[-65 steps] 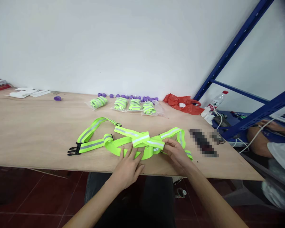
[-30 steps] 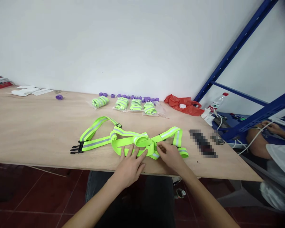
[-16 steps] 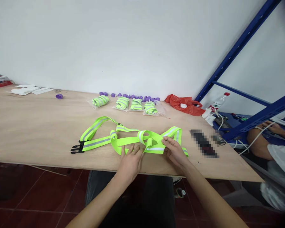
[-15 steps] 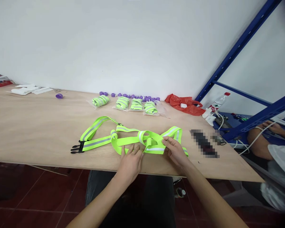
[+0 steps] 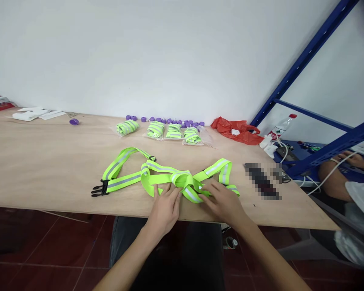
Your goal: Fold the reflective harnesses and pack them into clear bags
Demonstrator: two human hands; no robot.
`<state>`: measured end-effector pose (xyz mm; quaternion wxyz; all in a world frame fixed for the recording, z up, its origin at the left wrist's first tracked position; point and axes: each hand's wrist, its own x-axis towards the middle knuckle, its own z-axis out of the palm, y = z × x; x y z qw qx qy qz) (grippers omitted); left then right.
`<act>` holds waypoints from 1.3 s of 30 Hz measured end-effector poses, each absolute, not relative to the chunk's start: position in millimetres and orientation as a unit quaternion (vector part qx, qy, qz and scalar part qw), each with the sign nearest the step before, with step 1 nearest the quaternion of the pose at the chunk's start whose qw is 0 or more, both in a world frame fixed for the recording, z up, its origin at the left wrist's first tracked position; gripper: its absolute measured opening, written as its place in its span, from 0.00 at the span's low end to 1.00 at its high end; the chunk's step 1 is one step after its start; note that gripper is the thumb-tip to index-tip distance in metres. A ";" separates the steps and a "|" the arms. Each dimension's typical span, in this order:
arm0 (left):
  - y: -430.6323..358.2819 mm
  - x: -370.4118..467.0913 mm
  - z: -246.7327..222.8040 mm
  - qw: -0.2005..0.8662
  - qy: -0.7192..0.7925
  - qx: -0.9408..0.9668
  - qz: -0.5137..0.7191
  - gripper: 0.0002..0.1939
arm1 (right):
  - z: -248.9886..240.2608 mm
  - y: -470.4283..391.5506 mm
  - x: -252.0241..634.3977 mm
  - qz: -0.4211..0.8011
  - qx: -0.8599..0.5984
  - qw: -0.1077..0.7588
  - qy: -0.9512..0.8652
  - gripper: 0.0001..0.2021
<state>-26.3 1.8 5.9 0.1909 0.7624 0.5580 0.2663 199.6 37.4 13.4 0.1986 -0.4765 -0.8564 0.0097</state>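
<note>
A fluorescent yellow-green reflective strap harness [image 5: 124, 182] with silver stripes lies in loops across the front of the table. Its black side-release buckle [image 5: 100, 188] points left, and a small black slider [image 5: 152, 158] sits on the upper strap. My left hand [image 5: 164, 206] presses the lower middle of the harness, its fingers closed on a strap near the table edge. My right hand [image 5: 223, 202] pinches the bunched loops from the right, thumb below and fingers above; the fingertips are partly hidden by strap. The right part of the harness forms a bent corner beyond my right hand.
Several bagged, folded reflective straps [image 5: 155, 129] lie along the back, with purple caps [image 5: 170, 121] behind them. A red plastic bag [image 5: 238, 131], a bottle [image 5: 283, 126] and a blue metal rack [image 5: 306, 60] stand right. Another person's arm [image 5: 333, 182] shows beyond the rack.
My right hand has moved down and slightly left, carrying a strap over, so the middle loops now bunch together. My left hand stays nearly in place.
</note>
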 end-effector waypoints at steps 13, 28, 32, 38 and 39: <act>-2.3 -38.9 3.1 0.235 0.525 0.731 0.367 0.19 | 9.4 21.2 179.6 0.036 -0.371 0.180 -0.910 0.11; -8.1 -44.7 17.0 0.239 0.450 0.830 0.226 0.20 | 50.7 74.7 151.6 0.038 -0.418 0.155 -0.894 0.22; -8.5 -43.5 18.6 0.241 0.454 0.830 0.219 0.19 | 50.1 89.8 129.5 0.033 -0.348 0.048 -0.936 0.24; -8.4 -43.0 18.6 0.234 0.458 0.830 0.215 0.19 | 67.6 105.3 142.6 0.020 -0.393 0.132 -0.910 0.17; -8.2 -43.1 18.6 0.234 0.457 0.831 0.213 0.19 | 72.3 109.7 147.1 0.030 -0.394 0.180 -0.901 0.18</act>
